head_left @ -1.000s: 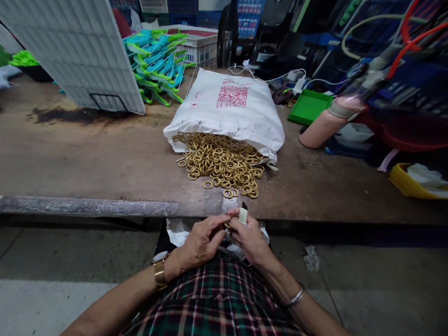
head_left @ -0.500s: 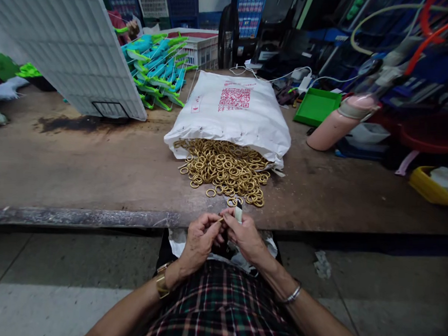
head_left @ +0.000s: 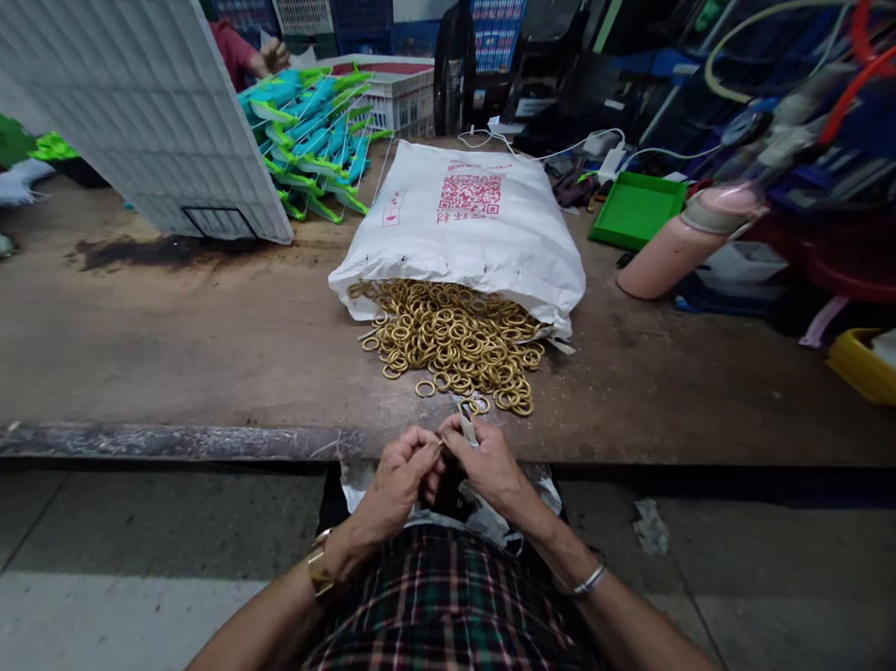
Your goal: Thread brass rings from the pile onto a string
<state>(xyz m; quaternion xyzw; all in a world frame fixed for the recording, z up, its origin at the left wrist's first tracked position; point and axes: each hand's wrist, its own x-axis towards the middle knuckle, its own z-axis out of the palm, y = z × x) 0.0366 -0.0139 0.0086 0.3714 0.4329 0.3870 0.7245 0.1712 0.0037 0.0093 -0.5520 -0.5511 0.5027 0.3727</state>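
My left hand point(head_left: 403, 473) is closed, its thumb and finger pinching a brass ring point(head_left: 440, 442) that is mostly covered by the fingertips. Close against it, my right hand point(head_left: 492, 473) is closed around a small pale tool with a dark end point(head_left: 468, 430); the rest of that tool is hidden in the palm. Both hands meet in front of the table edge, above my lap. Just beyond them lies a heap of brass rings point(head_left: 455, 341), spilling from the mouth of a white woven sack point(head_left: 415, 239) with red print.
At the left stands a white ribbed panel point(head_left: 166, 110), with turquoise and green plastic pieces point(head_left: 315, 133) behind it. A green tray point(head_left: 639, 210), a pink bottle point(head_left: 663, 255) and a yellow container point(head_left: 871, 373) are on the right. Another person's hand point(head_left: 273, 56) shows at the back.
The pale tool has tilted and sunk lower in my right hand, its dark end less visible. My fingertips have shifted slightly around the ring. The other person's sleeve shows more.
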